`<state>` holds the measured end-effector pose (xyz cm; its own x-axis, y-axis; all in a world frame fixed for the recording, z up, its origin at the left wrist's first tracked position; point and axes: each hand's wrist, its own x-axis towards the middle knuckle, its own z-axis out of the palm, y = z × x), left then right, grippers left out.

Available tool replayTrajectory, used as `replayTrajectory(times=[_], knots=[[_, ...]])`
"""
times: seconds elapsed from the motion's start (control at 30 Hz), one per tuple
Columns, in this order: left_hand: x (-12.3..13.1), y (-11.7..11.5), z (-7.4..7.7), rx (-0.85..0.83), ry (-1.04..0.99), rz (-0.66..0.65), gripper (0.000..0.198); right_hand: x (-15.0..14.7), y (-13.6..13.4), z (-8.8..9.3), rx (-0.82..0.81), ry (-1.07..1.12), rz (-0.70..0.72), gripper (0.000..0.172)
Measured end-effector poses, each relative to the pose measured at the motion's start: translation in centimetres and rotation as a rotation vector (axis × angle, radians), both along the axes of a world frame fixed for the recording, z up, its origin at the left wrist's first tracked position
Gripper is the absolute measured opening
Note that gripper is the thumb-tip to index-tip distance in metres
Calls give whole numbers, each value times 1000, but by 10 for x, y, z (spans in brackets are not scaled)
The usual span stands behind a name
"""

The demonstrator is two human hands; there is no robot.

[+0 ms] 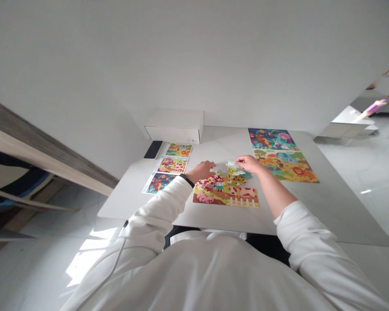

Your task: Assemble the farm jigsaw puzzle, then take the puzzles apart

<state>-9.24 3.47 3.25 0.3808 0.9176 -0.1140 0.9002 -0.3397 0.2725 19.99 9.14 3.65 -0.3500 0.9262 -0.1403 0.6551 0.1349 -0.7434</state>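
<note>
A partly assembled farm jigsaw puzzle [225, 194] lies on the table in front of me, with a cow, a pink sheep and a white fence in its lower part. Loose pieces [236, 178] are gathered at its upper side, some pale green. My left hand [202, 172], a dark band on its wrist, rests at the puzzle's upper left with fingers stretched out and slightly bent. My right hand [249, 163] is at the upper right, thumb and finger pinched on a pale green puzzle piece [231, 164]. Its other fingers are partly hidden.
Two finished puzzles, a dark one [272, 139] and a yellow animal one [285, 165], lie at the right. A picture sheet [170, 166] and a black phone [153, 150] are at the left. Behind stands a white box [175, 125] by the wall, on the grey table [330, 211].
</note>
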Motion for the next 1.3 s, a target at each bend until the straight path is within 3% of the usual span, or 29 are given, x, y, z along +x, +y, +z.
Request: replayTrajectory(times=[0.3,0.4,0.5,0.6,0.7,0.83,1.0,1.2,1.3], knots=[[9,-8,0,28,36,7,44,6,8,-12,-109,141,-131,54],[5,-5,-4,25,1,11,45,8,12,-14,-54,-72,-163,42],[2,-2,-9,56,-43,3,46,5,7,-13,175,-351,-191,33],[-1,2,-13,50,-55,-25,41,-6,-9,-10,330,-396,-64,42],[-2,4,-12,37,-41,13,34,-20,-28,-6,237,-495,128,46],[-7,2,-8,32,-16,65,31,-28,-38,-5,144,-609,183,45],[-9,-16,-4,104,-65,129,37,-22,-36,-7,107,-495,131,37],[6,-56,-2,137,-200,-123,50,-15,-31,-6,-34,-41,30,19],[9,-73,-2,131,-203,-161,62,-7,-27,-1,54,-10,-76,24]])
